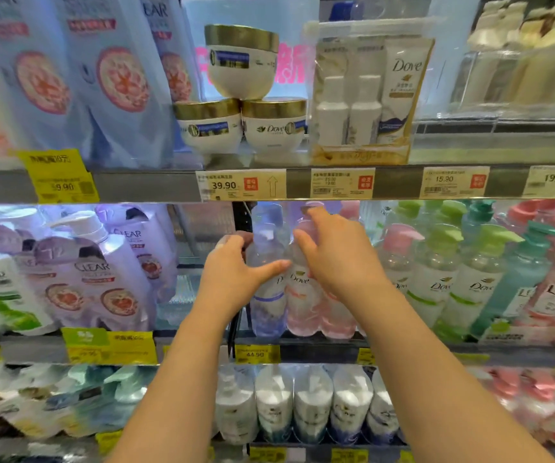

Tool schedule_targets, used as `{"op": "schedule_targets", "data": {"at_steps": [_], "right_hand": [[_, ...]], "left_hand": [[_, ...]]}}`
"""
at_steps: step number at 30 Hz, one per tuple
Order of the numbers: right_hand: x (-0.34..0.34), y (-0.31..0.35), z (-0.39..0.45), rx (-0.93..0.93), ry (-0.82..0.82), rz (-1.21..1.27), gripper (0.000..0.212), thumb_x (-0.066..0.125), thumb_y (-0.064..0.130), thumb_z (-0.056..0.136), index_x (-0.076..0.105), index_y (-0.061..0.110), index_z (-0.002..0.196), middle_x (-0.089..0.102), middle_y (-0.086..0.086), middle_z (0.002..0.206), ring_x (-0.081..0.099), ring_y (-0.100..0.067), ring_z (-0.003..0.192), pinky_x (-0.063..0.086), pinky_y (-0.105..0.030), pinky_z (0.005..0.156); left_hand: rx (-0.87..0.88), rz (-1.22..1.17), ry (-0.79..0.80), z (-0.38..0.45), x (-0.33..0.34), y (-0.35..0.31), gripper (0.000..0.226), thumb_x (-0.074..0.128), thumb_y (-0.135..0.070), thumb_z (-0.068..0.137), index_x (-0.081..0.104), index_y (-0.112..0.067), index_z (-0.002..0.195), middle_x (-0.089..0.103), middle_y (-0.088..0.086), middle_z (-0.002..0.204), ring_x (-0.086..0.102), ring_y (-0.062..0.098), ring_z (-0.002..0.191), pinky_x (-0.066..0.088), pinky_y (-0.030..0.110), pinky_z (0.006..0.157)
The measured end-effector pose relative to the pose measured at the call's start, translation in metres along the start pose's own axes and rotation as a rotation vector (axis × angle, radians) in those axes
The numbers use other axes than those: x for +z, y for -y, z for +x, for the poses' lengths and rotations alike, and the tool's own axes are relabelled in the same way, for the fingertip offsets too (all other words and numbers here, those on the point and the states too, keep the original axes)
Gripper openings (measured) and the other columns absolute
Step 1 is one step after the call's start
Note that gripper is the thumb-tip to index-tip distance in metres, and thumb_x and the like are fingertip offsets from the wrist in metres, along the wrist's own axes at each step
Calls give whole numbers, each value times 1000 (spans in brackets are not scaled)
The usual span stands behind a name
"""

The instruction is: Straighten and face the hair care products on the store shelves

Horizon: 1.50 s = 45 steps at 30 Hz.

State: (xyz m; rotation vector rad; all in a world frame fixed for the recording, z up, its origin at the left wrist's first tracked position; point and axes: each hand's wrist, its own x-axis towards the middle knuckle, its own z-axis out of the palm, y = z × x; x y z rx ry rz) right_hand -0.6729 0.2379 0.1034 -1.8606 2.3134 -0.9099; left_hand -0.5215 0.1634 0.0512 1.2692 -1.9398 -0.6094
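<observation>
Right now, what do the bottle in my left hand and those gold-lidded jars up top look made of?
Purple Dove bottle: likely clear glossy plastic; its upper part shows through. Jars: opaque white bodies, probably plastic, with shiny metallic-looking gold lids; whether real metal, unclear.

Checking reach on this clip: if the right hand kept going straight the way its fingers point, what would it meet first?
The right hand points up and into the middle shelf, over the pink Dove bottle. It would probably meet that bottle's pump top first; its fingertips look already there, though depth is unclear.
</observation>
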Motion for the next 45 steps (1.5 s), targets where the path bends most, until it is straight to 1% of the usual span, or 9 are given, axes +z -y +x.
{"op": "schedule_targets", "data": {"at_steps": [6,9,12,16,21,28,36,41,45], "right_hand": [[3,12,11,93,-56,-34,27,68,38,89,65,20,109,72,-2,105,62,-25,104,45,-34,79],[0,15,12,111,-47,-71,26,72,44,85,65,26,103,71,3,101,62,-23,99,45,-33,73],[-5,12,12,119,-13,24,24,75,41,83,69,27,101,71,8,104,62,-18,100,51,-36,84],[-9,9,6,99,-3,164,17,79,34,82,72,30,97,71,11,107,62,-11,104,47,-30,85],[-14,8,1,67,-11,165,28,79,29,83,70,27,109,66,16,104,60,-9,105,46,-28,89],[-5,8,2,100,-8,45,31,67,38,91,67,29,121,67,7,103,65,-21,94,58,-43,82],[4,10,-1,77,-29,-110,33,53,37,100,58,27,132,71,0,115,62,-28,111,43,-33,77],[3,11,-4,80,-36,-51,37,54,36,100,57,29,136,69,3,127,61,-23,116,49,-36,90],[4,14,-9,60,-93,20,38,56,38,99,57,33,137,63,8,137,61,-18,116,47,-33,92]], "left_hand": [[40,-116,246,11,-22,11,47,84,-46,68,51,-43,101,56,-29,89,56,-7,83,45,11,70],[60,-179,342,15,-27,20,55,83,-44,70,53,-41,116,60,-29,93,60,-9,86,50,13,76],[53,-283,400,18,-29,24,60,83,-33,74,50,-36,124,61,-29,94,61,-20,80,48,5,67],[50,-270,455,20,-30,28,51,81,-38,76,57,-35,121,69,-20,107,66,-10,94,55,24,91],[79,-242,443,22,-30,26,75,80,-45,76,45,-25,139,56,-14,125,57,-2,104,47,17,80],[68,-252,431,24,-26,31,90,78,-68,59,51,-28,135,65,-11,122,63,10,111,55,40,94],[78,-197,382,21,-27,28,63,78,-51,74,49,-33,127,59,-7,102,58,6,92,47,17,72],[81,-263,387,17,-26,31,56,78,-40,79,43,-41,122,60,-16,92,61,-10,80,47,7,62],[25,-433,339,19,-24,39,44,59,-44,92,52,-30,133,70,-7,100,69,8,93,60,33,80]]}}
